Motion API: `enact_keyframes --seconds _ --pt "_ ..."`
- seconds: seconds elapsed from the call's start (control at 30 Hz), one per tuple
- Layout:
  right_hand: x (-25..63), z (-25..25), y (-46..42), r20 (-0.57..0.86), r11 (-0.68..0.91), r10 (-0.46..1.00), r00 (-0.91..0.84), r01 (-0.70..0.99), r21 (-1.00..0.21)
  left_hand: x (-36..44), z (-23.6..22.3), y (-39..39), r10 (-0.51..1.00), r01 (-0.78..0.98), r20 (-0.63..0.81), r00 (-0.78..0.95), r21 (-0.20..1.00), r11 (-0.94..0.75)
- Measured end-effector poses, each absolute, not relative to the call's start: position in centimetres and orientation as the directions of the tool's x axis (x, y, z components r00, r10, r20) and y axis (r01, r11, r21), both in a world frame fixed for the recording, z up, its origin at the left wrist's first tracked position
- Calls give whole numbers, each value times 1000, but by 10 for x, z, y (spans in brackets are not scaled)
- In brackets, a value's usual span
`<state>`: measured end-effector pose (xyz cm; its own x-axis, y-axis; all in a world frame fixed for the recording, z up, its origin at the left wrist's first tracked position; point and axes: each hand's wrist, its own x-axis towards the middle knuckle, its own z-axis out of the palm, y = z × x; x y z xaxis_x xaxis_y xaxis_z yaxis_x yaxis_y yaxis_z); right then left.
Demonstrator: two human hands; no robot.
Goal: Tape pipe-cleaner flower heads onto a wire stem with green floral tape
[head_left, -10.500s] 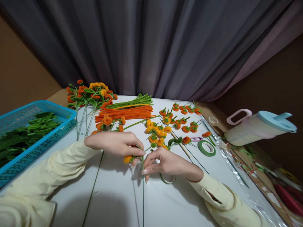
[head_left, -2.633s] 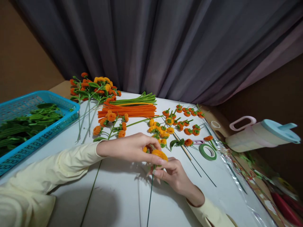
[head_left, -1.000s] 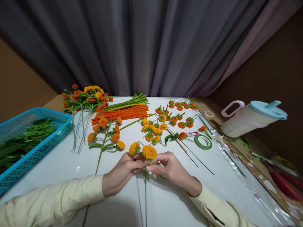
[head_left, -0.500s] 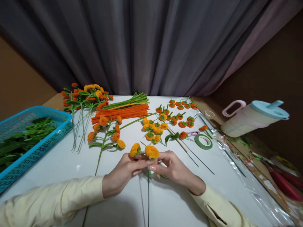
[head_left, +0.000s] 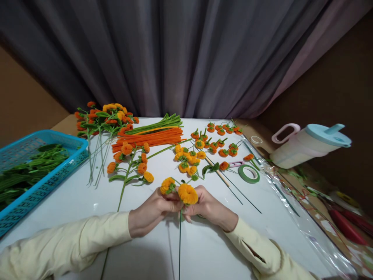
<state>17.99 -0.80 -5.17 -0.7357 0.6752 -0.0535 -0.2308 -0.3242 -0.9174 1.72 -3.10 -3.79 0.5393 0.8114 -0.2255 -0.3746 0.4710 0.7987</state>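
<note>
Close together over the middle of the white tabletop, my two hands meet around a thin dark-green stem (head_left: 180, 245) that runs down toward me. Two fuzzy yellow pipe-cleaner flowers top it: a large round bloom (head_left: 188, 193) between the hands and a smaller bloom (head_left: 167, 185) above my left fingers. My left hand (head_left: 153, 212) pinches the stem just under the blooms. My right hand (head_left: 208, 206) is closed at the same joint, its fingertips partly hidden by the large bloom. Behind my right fingers, the edge of a green tape roll (head_left: 201, 216) peeks out.
A branch with orange flowers (head_left: 125, 177) lies left of centre. Loose yellow heads (head_left: 189, 157), orange heads (head_left: 224, 152) and a tape roll (head_left: 248, 174) lie to the right. Orange pipe cleaners (head_left: 148, 138) sit behind. A blue basket (head_left: 72, 155) stands left, a tumbler (head_left: 309, 146) right.
Ten seconds ago one yellow bloom showed at my hands; now two do. Over the last second the large bloom has tipped toward me, and my right hand has drawn in behind it.
</note>
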Motion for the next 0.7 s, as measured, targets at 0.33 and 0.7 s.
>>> enact_keyframes --seconds 0.33,0.7 --pt "184 -42 -7 -46 -216 701 -711 -151 -965 17 -38 -30 823 -385 -228 520 798 464" --pt "173 -52 -15 -148 -541 604 -783 -266 -798 16 -42 -25 697 -398 -274 663 660 638"
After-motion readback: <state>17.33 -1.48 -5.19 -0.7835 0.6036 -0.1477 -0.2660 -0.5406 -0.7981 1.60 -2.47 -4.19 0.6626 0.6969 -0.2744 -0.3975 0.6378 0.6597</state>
